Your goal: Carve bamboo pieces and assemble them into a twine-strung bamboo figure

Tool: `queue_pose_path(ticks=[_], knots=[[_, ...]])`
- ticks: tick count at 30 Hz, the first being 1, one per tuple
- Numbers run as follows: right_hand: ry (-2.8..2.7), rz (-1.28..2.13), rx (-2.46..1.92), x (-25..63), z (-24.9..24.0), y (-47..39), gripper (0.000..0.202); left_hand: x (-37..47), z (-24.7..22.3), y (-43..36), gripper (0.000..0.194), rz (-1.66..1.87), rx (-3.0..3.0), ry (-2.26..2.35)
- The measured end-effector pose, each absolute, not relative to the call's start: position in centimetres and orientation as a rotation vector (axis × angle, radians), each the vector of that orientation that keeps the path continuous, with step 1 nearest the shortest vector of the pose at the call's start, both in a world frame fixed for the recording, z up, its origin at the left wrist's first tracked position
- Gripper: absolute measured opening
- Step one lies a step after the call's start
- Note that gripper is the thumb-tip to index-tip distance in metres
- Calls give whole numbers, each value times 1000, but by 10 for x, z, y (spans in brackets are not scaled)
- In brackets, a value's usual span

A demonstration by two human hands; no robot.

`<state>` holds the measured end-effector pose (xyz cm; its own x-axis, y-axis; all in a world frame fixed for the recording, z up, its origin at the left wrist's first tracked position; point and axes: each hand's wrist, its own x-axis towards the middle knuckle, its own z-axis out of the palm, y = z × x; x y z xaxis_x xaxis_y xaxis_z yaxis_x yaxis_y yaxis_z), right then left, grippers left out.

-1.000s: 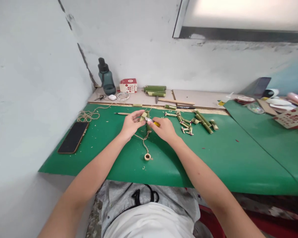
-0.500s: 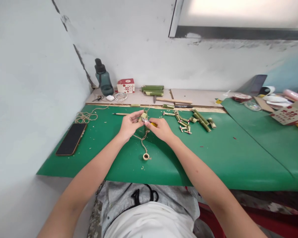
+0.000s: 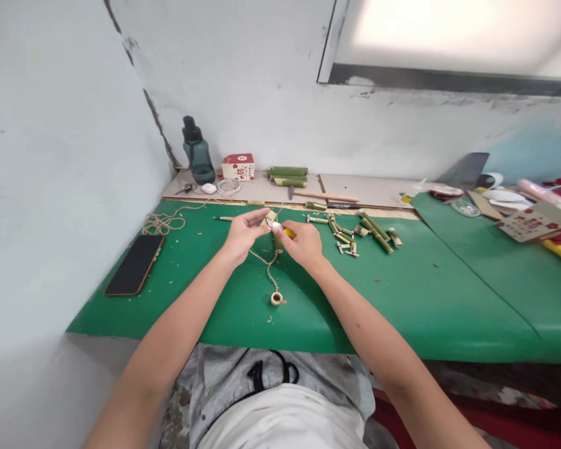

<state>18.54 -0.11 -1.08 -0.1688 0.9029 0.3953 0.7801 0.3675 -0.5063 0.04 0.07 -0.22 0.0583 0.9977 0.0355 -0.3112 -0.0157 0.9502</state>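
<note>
Bamboo piece (image 3: 271, 216) sits above the green mat (image 3: 243, 312), pinched in the half-curled left hand (image 3: 240, 238); the right hand (image 3: 305, 244) is closed round a yellow-handled knife (image 3: 288, 232), its blade at the piece. I'd favour short, shallow strokes, with the 2 thumbs kept clear of the edge.

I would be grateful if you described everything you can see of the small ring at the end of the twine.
The small ring is pale tan and round, with a dark-looking hollow; it seems to be cut bamboo or wood. It lies on the green surface, nearer the person than the left hand and right hand, its opening tilted up. The twine meets its far side, and a short tail shows at its right. Neither hand touches it.
</note>
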Motion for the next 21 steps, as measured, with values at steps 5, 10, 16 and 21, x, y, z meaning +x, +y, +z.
queue_pose_path(ticks=[5,10,16,21], knots=[[-1458,134,-1506,231,-7,21,62,-12,-2,-6,57,1114,977,825],[-1678,249,-1408,215,-7,14,55,-9,-8,-4,54,1243,887,845],[-2045,391,-1328,178,-10,-6,52,-3,-17,-2,54,1306,988,834],[-2118,468,-1308,185,-12,-9,53,-5,-18,-2,54,1302,1045,827]])
